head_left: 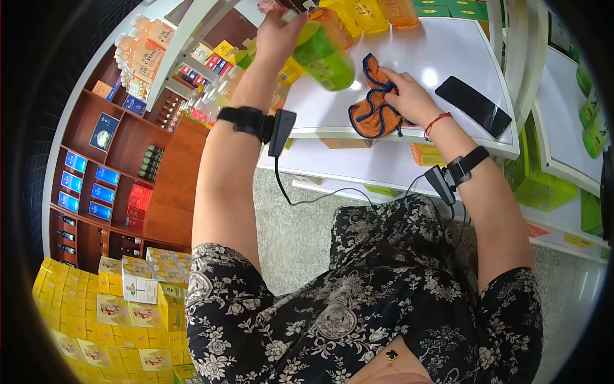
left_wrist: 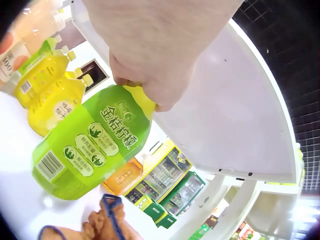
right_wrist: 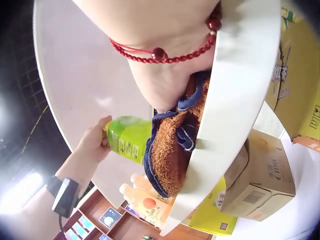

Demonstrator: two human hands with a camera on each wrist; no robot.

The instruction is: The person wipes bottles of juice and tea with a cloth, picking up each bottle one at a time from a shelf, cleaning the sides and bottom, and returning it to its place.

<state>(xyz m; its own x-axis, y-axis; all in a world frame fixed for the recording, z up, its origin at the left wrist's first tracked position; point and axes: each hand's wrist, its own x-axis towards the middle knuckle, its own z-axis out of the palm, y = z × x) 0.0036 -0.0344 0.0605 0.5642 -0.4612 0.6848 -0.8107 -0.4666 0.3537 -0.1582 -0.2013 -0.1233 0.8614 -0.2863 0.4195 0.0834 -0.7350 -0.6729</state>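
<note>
Left hand (head_left: 276, 40): curled its fingers round the neck of the green bottle (head_left: 325, 59), probably because that narrow part gave a secure grip.
Right hand (head_left: 414, 101): held the orange, blue-edged cloth (head_left: 372, 115) bunched at the white shelf (head_left: 409, 51)'s front edge, seemingly to keep it gathered.
Green bottle: tilted near the cloth, base contact unclear; looked glossy, broad-bodied, printed with characters, pale ovals, a barcode.

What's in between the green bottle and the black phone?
In the head view, the orange cloth, the right hand holding it and some bare white shelf lie between the green bottle and black phone.
</note>
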